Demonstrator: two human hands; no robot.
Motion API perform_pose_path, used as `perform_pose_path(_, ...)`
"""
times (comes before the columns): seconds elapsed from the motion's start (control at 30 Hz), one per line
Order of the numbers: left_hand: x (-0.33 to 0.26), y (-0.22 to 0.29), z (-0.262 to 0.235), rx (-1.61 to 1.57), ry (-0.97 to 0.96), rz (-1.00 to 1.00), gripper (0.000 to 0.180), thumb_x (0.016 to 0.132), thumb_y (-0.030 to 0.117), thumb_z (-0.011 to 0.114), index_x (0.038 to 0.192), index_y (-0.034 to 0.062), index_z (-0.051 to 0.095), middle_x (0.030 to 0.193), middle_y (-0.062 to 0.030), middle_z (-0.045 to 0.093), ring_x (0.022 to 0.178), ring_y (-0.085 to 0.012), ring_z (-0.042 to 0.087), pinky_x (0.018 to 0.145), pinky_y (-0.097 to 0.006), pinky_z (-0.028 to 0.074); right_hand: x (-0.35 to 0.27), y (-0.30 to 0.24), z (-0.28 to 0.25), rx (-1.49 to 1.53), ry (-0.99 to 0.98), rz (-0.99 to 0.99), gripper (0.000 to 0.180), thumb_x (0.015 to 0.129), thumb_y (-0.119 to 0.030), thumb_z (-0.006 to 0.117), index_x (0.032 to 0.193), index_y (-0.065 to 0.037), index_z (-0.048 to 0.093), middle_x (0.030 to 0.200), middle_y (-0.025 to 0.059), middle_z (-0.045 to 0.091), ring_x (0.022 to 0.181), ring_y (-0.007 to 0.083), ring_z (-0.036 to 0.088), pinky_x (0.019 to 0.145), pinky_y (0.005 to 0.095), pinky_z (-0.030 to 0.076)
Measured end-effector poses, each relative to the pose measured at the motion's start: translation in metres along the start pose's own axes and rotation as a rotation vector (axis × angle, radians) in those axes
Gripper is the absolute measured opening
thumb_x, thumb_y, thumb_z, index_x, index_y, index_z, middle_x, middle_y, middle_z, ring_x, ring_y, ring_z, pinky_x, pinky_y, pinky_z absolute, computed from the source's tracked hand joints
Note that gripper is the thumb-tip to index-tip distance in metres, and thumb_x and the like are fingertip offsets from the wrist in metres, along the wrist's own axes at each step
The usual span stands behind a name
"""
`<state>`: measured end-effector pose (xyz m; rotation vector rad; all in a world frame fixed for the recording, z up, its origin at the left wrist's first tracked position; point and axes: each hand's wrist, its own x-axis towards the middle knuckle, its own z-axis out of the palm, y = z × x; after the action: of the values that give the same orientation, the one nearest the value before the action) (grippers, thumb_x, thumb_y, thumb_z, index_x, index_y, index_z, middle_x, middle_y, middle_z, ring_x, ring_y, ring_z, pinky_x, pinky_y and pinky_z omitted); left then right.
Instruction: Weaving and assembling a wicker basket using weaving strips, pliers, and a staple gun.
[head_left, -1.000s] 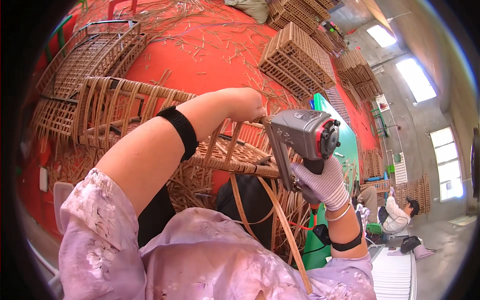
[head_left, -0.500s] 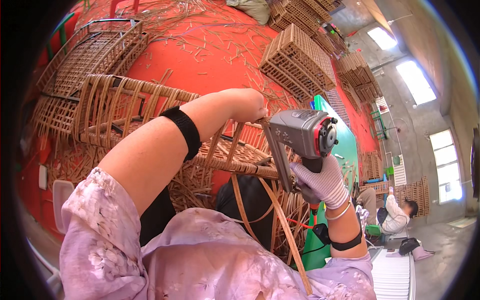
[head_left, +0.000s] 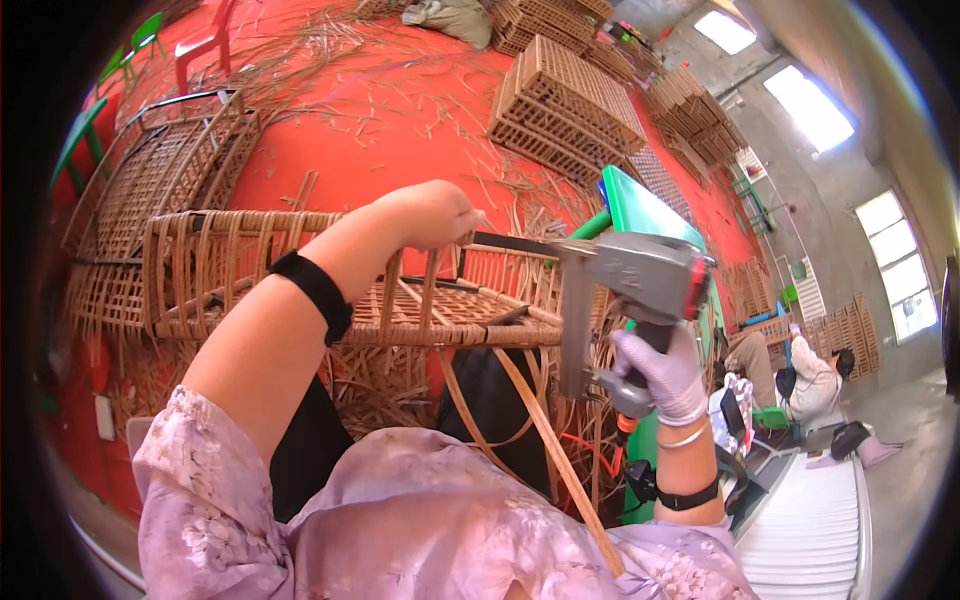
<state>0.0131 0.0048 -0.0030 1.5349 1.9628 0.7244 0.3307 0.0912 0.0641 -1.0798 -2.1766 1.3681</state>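
Note:
A half-woven rattan frame (head_left: 500, 308) lies across in front of me, its top rail partly wrapped and bare black toward the right. My left hand (head_left: 440, 213) is closed at that top rail, beside a strip that runs up to it; its fingertips are partly hidden. In its white glove, my right hand (head_left: 660, 372) grips the black handle of a grey air stapler (head_left: 645, 272). The stapler's nose stands just past the frame's right end. Loose rattan strips (head_left: 548, 432) hang from the frame's near edge over my lap.
Another woven piece (head_left: 165, 165) lies at the left. Woven crates (head_left: 570, 110) stand stacked behind, and rattan scraps litter the red floor (head_left: 370, 140). A green table (head_left: 650, 205) is close on the right. Farther right a person (head_left: 815, 375) sits working.
My left hand has moved left along the top rail, away from the stapler. The stapler has swung a little to the right and lower, clear of the rail's end.

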Motion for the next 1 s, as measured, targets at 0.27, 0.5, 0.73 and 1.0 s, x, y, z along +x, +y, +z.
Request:
perform_pose_path(0.27,0.015,-0.005,-0.001,-0.224,0.094,-0.15,0.068,0.097,0.059,0.044,0.08,-0.0018,0.07,0.068,-0.0092,0.064,0.068,-0.0197,0.062,0.072,-0.035,0.05,-0.057,0.153,-0.124,0.431,0.52,0.175,0.02,0.088,-0.015,0.07,0.097,-0.003,0.057,0.062,0.0045,0.052,0.048,0.0174,0.053,0.047,0.0336,0.049)
perform_pose_path(0.5,0.015,-0.019,0.003,-0.4,0.201,0.012,0.057,0.096,0.052,0.052,0.085,-0.0002,0.073,0.078,-0.0051,0.068,0.074,-0.0138,0.064,0.074,-0.028,0.051,-0.109,0.29,-0.182,0.934,0.804,0.359,0.019,0.089,-0.025,0.069,0.091,-0.009,0.058,0.06,-0.0006,0.05,0.053,0.0161,0.051,0.061,0.0337,0.047)
perform_pose_path(0.73,0.016,-0.022,0.001,-0.362,0.239,-0.048,0.056,0.095,0.053,0.053,0.09,0.0012,0.074,0.082,-0.0058,0.069,0.08,-0.0134,0.064,0.079,-0.03,0.05,-0.112,0.346,-0.2,1.322,0.912,0.443,0.027,0.088,-0.031,0.07,0.085,-0.008,0.058,0.06,0.0028,0.053,0.055,0.0188,0.054,0.061,0.0353,0.05)
perform_pose_path(1.0,0.013,-0.021,-0.001,-0.444,0.203,-0.006,0.053,0.098,0.049,0.05,0.089,0.0024,0.074,0.084,-0.0046,0.07,0.081,-0.0132,0.065,0.079,-0.029,0.051,-0.086,0.29,-0.236,-0.895,0.628,1.113,0.092,0.085,-0.074,0.044,0.129,0.006,0.055,0.114,0.0295,0.064,0.11,0.0396,0.063,0.096,0.0463,0.048)
